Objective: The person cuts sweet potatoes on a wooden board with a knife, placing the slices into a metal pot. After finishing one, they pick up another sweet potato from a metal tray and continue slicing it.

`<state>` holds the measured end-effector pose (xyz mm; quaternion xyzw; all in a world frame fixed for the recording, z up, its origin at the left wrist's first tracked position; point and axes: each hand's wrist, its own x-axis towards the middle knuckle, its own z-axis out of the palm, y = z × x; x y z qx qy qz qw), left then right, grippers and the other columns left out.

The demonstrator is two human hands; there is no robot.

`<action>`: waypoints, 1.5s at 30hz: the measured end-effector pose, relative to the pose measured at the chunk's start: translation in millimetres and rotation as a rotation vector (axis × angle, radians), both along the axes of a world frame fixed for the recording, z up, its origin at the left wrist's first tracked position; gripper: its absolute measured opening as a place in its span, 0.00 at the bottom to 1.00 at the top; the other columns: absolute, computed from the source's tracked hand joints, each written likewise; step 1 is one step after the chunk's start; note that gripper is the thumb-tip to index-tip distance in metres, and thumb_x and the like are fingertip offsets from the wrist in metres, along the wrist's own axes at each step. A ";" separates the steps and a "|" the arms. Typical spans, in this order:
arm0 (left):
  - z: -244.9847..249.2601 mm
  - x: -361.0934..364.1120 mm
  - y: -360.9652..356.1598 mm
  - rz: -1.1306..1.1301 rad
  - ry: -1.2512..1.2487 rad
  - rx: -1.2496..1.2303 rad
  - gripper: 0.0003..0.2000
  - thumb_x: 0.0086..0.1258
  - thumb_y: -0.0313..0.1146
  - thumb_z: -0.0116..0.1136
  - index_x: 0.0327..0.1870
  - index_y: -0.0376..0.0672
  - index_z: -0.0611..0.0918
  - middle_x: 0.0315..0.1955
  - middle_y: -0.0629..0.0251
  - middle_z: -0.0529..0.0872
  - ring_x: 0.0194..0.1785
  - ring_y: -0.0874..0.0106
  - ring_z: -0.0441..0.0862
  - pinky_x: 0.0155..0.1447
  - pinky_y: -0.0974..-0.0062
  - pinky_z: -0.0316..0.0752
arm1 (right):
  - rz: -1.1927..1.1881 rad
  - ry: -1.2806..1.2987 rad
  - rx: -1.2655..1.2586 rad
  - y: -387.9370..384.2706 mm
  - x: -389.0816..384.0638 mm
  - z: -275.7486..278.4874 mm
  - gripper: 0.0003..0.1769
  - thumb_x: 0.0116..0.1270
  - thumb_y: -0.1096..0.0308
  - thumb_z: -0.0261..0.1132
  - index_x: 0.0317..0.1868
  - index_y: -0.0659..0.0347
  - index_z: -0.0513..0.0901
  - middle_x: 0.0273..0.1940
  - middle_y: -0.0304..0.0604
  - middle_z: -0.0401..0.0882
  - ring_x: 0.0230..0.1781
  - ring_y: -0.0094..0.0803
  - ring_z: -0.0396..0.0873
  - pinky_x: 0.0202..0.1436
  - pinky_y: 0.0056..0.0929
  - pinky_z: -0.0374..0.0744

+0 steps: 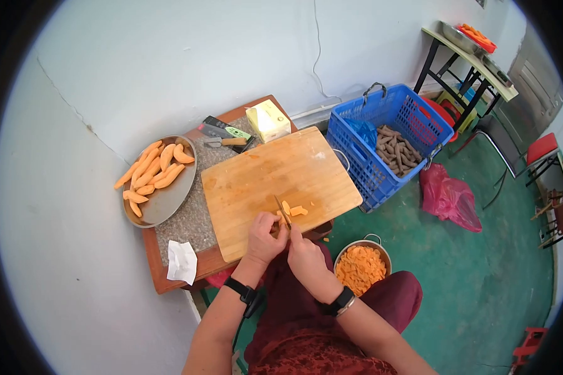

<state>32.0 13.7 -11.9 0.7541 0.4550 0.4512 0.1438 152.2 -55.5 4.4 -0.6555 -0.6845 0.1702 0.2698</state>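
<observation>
On the wooden cutting board, near its front edge, my left hand is closed around an orange sweet potato piece, mostly hidden by the fingers. My right hand grips a knife, its handle hidden in the fist and its blade against the piece. Several cut orange chunks lie just right of the blade. At the left, a round metal tray holds several peeled orange sweet potatoes. Below the board's right side, a metal bowl holds many cut orange pieces.
A peeler, a dark packet and a tissue box sit behind the board. White paper lies front left. A blue crate of unpeeled roots, a pink bag and a side table stand to the right.
</observation>
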 end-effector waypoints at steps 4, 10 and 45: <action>0.5 -0.2 0.6 0.005 0.016 0.031 0.07 0.55 0.23 0.62 0.33 0.38 0.77 0.27 0.58 0.77 0.27 0.64 0.77 0.30 0.72 0.75 | -0.006 -0.017 -0.031 13.0 -5.4 -6.1 0.26 0.62 0.74 0.58 0.61 0.69 0.67 0.25 0.57 0.81 0.24 0.52 0.83 0.26 0.45 0.82; 4.3 0.2 -1.0 0.000 0.009 0.011 0.07 0.54 0.23 0.62 0.33 0.38 0.78 0.28 0.58 0.77 0.27 0.65 0.77 0.30 0.72 0.75 | 0.023 0.174 -0.016 20.0 3.4 -12.3 0.20 0.67 0.72 0.56 0.58 0.69 0.68 0.23 0.61 0.79 0.25 0.56 0.82 0.27 0.50 0.81; 1.2 0.7 -1.9 0.019 -0.002 -0.015 0.06 0.56 0.23 0.62 0.31 0.37 0.77 0.26 0.58 0.77 0.29 0.63 0.78 0.31 0.71 0.77 | 0.021 -0.045 0.040 -0.9 4.4 -2.5 0.25 0.63 0.74 0.57 0.62 0.69 0.67 0.23 0.55 0.80 0.22 0.50 0.82 0.24 0.44 0.82</action>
